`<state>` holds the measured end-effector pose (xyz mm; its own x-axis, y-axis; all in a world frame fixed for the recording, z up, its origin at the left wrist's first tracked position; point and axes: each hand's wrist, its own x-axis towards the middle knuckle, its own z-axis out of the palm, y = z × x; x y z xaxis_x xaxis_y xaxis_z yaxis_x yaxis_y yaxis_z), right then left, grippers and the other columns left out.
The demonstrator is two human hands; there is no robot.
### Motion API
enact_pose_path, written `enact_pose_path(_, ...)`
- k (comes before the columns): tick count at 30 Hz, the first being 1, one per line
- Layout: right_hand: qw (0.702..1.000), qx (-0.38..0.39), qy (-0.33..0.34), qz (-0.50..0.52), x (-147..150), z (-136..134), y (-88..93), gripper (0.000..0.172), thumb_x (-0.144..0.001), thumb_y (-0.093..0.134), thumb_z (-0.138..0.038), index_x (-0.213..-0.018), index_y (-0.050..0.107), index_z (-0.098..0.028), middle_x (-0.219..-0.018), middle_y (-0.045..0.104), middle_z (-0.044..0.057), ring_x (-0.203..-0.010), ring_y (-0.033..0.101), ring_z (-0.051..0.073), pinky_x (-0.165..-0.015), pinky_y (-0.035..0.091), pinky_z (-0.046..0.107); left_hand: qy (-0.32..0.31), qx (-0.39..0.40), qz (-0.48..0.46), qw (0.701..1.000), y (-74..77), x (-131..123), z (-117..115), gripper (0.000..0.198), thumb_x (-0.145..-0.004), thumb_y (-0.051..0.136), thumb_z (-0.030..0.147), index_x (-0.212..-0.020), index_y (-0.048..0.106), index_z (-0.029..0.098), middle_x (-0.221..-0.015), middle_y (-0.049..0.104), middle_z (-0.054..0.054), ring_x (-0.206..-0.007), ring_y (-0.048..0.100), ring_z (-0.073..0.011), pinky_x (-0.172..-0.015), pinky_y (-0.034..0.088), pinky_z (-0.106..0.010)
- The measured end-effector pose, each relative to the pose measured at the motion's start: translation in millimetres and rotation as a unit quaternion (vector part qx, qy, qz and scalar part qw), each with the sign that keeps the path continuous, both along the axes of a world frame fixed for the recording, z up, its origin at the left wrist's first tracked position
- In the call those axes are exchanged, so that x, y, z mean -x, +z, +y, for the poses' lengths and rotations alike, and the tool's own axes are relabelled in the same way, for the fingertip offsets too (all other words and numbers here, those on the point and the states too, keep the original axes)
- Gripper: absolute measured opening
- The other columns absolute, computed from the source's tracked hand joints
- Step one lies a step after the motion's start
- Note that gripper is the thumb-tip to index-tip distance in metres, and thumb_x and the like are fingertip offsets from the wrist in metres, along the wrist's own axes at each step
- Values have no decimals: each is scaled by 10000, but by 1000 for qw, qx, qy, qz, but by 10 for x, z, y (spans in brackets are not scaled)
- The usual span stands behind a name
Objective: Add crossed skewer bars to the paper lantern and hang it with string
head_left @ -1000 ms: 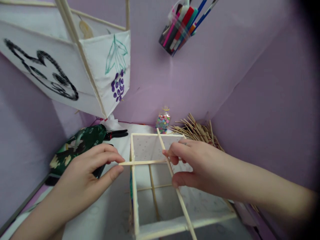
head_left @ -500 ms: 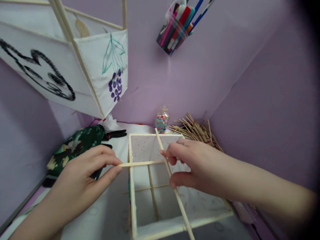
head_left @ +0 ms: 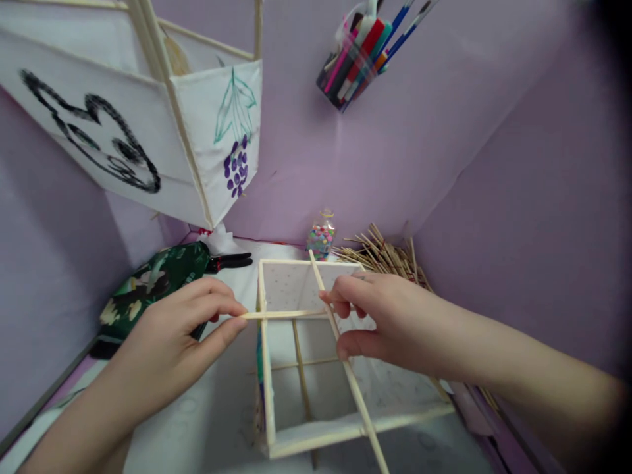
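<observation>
Overhead at the left we see a big paper lantern (head_left: 123,131) with a black outline and purple grapes drawn on it. Below, on the white table (head_left: 207,421), stands our open box frame (head_left: 266,395), with paper on its walls. Our left hand (head_left: 172,336) is clamped on the left end of a short stick (head_left: 281,315), thumb and forefinger pinched together, holding it level across the frame's left rail. Our right hand (head_left: 380,322) pinches a long stick (head_left: 353,388) where the short one meets it; this stick slants from far rim to near rim. Behind lie a green pouch (head_left: 153,283), a heap of sticks (head_left: 390,257) and a small bag of beads (head_left: 320,240).
</observation>
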<state>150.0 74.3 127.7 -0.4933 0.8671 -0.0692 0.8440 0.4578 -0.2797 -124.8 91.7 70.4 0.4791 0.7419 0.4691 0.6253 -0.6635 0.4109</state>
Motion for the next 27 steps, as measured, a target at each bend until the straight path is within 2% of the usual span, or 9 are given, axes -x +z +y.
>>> enact_pose_path(8, 1000, -4, 5, -16, 28, -42, 51, 221, -763, 719, -299, -876, 559, -197, -826, 642, 19, -721, 561, 164, -599, 354, 244, 4, 9, 10, 1000, -20, 21, -18, 134, -859, 557, 341, -880, 649, 245, -894, 630, 11, -741, 584, -104, -522, 436, -134)
enact_pose_path(13, 999, 2, -11, -32, 53, -54, 67, 217, -767, 716, -308, -881, 566, -201, -785, 651, 11, -621, 537, 143, -567, 332, 240, 0, 0, 11, 1000, -29, 24, -7, 140, -856, 557, 348, -869, 651, 246, -896, 634, 6, -773, 591, -116, -629, 482, -157)
enact_pose_path(16, 999, -7, -12, -37, 58, -55, 68, 239, -760, 726, -329, -878, 559, -206, -797, 664, 14, -654, 567, 162, -580, 335, 243, -4, 4, 12, 1000, -35, 30, -1, 135, -861, 553, 352, -880, 642, 252, -900, 629, 13, -783, 591, -114, -669, 488, -159)
enact_pose_path(22, 998, -1, -11, -55, 84, -41, 103, 255, -755, 737, -337, -888, 559, -211, -770, 641, 3, -675, 567, 172, -566, 309, 235, -8, 9, 1, 1000, -39, 29, -8, 138, -868, 545, 358, -868, 639, 258, -896, 621, 20, -769, 576, -108, -693, 484, -156)
enact_pose_path(27, 998, 13, -15, -58, 92, -43, 122, 259, -753, 741, -337, -884, 560, -207, -732, 617, -9, -647, 541, 156, -560, 298, 236, 18, 24, -32, 999, -26, -11, -42, 189, -869, 528, 401, -824, 647, 261, -881, 612, 20, -751, 564, -108, -671, 477, -157)
